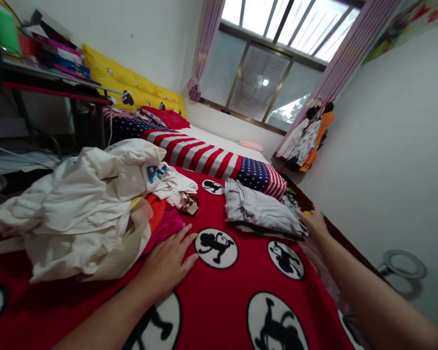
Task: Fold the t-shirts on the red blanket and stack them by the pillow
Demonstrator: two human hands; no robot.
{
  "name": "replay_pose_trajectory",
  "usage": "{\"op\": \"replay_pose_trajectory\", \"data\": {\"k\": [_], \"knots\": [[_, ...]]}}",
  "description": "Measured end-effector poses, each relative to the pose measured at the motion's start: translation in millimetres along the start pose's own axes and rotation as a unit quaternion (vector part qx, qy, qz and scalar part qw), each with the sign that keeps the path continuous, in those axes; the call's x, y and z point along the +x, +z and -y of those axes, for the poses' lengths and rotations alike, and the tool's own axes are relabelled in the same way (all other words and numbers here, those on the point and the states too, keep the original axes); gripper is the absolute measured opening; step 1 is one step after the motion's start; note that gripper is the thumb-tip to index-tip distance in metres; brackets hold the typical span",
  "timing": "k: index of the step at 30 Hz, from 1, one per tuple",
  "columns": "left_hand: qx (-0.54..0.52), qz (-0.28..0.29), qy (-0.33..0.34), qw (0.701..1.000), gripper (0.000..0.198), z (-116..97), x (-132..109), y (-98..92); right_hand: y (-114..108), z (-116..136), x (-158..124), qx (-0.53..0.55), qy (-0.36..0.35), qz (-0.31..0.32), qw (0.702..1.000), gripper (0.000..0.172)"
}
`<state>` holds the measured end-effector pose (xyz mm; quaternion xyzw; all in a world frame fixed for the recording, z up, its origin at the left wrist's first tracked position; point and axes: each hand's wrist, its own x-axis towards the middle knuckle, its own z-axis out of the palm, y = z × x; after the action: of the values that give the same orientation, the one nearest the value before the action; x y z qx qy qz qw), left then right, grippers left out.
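Note:
My left hand (170, 257) lies palm down on a red blanket (222, 287) with black monkey figures in white circles. Its fingers are spread and hold nothing, close to a magenta cloth (169, 224). Left of it spreads a loose heap of cream-coloured clothes (91, 194), with an orange cloth (155, 211) showing under its edge. My right hand (316, 223) reaches to the right end of a folded grey garment (263, 206), its thumb near the cloth. The fingers look bent around something small with a yellow patch; most of it is hidden.
Behind stands a bed edge with a stars-and-stripes cover (204, 155) and a yellow cushion (127, 80). A cluttered desk (44, 73) is at the left. Clothes hang (310, 133) by the window (263, 73). A ring-shaped fixture (405, 262) sits at the right wall.

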<state>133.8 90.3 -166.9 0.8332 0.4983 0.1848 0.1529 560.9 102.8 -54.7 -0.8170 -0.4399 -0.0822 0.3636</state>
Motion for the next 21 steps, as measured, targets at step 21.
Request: {"op": "replay_pose_trajectory", "data": {"k": [21], "knots": [[-0.052,-0.035,0.082,0.995,0.041,8,-8,-11.8,4,131,-350,0.359,-0.13,0.297,0.875,0.02]]}}
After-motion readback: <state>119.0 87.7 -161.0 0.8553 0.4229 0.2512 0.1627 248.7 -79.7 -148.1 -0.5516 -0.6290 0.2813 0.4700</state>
